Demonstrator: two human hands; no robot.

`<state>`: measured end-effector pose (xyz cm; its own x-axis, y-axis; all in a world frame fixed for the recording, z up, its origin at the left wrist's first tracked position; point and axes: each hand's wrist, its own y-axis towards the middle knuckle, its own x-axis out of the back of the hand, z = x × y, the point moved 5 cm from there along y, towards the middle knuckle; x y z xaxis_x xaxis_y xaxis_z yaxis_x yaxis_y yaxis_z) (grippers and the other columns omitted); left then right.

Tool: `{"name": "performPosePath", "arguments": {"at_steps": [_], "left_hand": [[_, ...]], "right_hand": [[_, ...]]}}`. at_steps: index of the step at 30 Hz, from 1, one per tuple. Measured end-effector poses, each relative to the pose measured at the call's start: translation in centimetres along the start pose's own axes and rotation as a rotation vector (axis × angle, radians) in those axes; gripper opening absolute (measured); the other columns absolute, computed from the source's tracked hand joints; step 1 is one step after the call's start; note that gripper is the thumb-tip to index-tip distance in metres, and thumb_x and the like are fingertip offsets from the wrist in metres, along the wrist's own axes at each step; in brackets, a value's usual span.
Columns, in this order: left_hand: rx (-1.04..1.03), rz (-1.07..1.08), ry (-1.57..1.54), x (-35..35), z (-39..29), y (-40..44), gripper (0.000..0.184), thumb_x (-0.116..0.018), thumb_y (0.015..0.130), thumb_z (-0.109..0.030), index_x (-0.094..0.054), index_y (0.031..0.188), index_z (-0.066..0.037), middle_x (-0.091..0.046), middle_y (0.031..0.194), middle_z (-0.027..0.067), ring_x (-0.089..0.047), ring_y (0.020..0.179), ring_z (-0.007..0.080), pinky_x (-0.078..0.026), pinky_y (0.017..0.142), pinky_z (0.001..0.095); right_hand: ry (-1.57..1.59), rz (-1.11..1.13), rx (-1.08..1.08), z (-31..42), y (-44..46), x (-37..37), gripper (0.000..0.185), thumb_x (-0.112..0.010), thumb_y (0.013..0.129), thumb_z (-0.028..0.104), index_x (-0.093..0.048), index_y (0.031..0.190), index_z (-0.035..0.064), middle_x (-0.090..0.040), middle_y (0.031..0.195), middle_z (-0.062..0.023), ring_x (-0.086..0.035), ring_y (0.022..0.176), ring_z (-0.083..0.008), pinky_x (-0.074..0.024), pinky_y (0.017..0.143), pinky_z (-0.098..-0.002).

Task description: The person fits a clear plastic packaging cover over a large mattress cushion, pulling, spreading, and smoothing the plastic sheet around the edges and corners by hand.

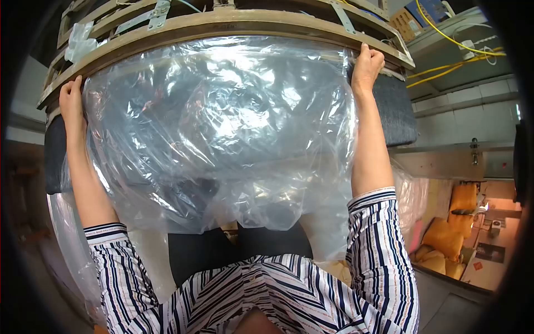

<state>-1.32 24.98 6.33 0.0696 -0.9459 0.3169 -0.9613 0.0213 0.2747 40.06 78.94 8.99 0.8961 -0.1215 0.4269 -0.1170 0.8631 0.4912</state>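
Observation:
A crinkled sheet of clear plastic film (222, 111) covers the dark padded part of an upturned wooden-framed piece of furniture and hangs toward my lap. At the film's upper left corner, my left hand (72, 103) is closed, with its fingertips against the wooden frame (222, 26). Up by the right end of the frame, my right hand (367, 67) is closed in a pinch at the film's other upper corner. The exact grip of both hands is partly hidden by the fingers. Dark grey fabric (392, 111) shows past the film on the right.
Metal brackets (159, 14) join the frame's slats. A scrap of clear plastic (80, 43) lies on the frame at left. Yellow cables (439, 69) and a cardboard box (406, 25) are at upper right. Orange cushions (445, 236) sit farther off at right.

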Motion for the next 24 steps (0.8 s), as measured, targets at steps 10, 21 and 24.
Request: {"name": "performPosePath", "arguments": {"at_steps": [10,21,24], "left_hand": [[-0.384,0.040,0.288,3.4,-6.5,-5.7,0.030,-0.042,0.096,-0.027,-0.054,0.093,0.001,-0.054,0.081,0.0080,-0.048,0.079,0.0155,-0.039,0.075,0.0268],[-0.701,0.036,0.839,7.0,-9.5,-11.0,0.030,-0.055,0.084,-0.007,-0.056,0.114,-0.005,-0.058,0.110,0.0132,-0.055,0.104,0.0289,-0.042,0.090,0.0359],[-0.544,0.415,0.108,-2.3,-18.5,-18.6,0.023,-0.056,0.086,-0.009,-0.062,0.108,-0.005,-0.059,0.107,0.0083,-0.057,0.097,0.0173,-0.044,0.085,0.0278]], "right_hand": [[-0.174,0.460,0.162,3.0,-3.5,3.7,0.034,-0.059,0.081,0.037,-0.064,0.086,0.0040,-0.062,0.086,-0.0120,-0.058,0.084,-0.0263,-0.0429,0.080,-0.0345],[0.693,1.127,-0.304,12.4,-15.5,7.4,0.025,-0.058,0.088,0.028,-0.063,0.098,0.0058,-0.040,0.061,0.0088,-0.034,0.056,-0.0024,-0.0298,0.053,-0.0193],[0.667,1.114,-0.181,13.4,-17.0,8.2,0.022,-0.055,0.090,0.025,-0.064,0.097,0.0059,-0.041,0.061,0.0077,-0.035,0.054,-0.0019,-0.0289,0.051,-0.0183]]}}
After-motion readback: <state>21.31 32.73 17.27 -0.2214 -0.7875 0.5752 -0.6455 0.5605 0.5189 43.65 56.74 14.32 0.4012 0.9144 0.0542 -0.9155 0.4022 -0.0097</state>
